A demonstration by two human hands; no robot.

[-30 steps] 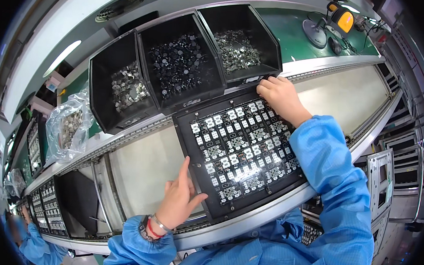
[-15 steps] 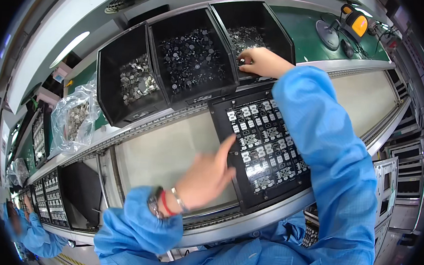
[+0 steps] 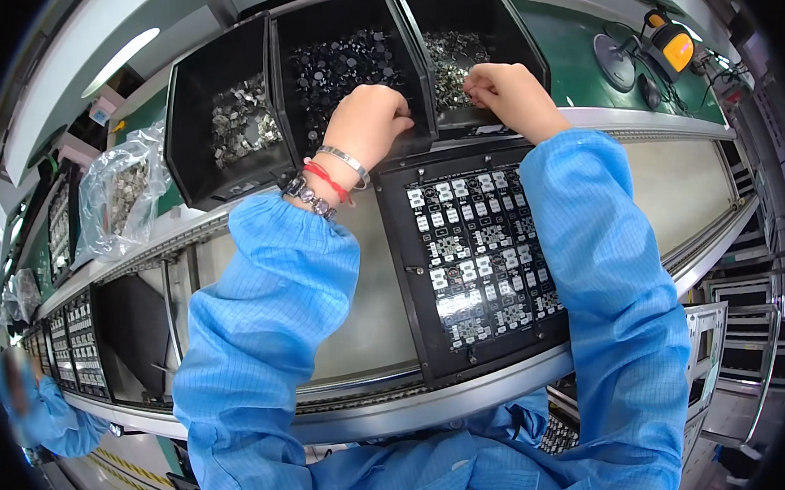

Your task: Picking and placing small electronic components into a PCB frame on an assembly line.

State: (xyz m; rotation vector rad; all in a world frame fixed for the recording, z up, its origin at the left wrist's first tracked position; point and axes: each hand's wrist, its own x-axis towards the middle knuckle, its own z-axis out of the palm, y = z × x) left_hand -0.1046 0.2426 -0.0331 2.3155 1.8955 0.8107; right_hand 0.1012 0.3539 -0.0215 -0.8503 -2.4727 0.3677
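Two hands reach over the bin edges, left hand [image 3: 370,122] curled in the middle bin [image 3: 332,57], right hand [image 3: 508,95] fingers pinched on small parts [image 3: 449,55] in the right bin [image 3: 505,18], above the black tray [image 3: 477,250].

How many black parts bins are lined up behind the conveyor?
3: left bin beyond the left hand, middle bin under it, right bin at the right hand. More may be hidden.

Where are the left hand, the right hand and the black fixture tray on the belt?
left hand [image 3: 368,122], head view, back of the hand.
right hand [image 3: 507,95], head view, knuckles.
black fixture tray [image 3: 477,250], head view, populated middle.
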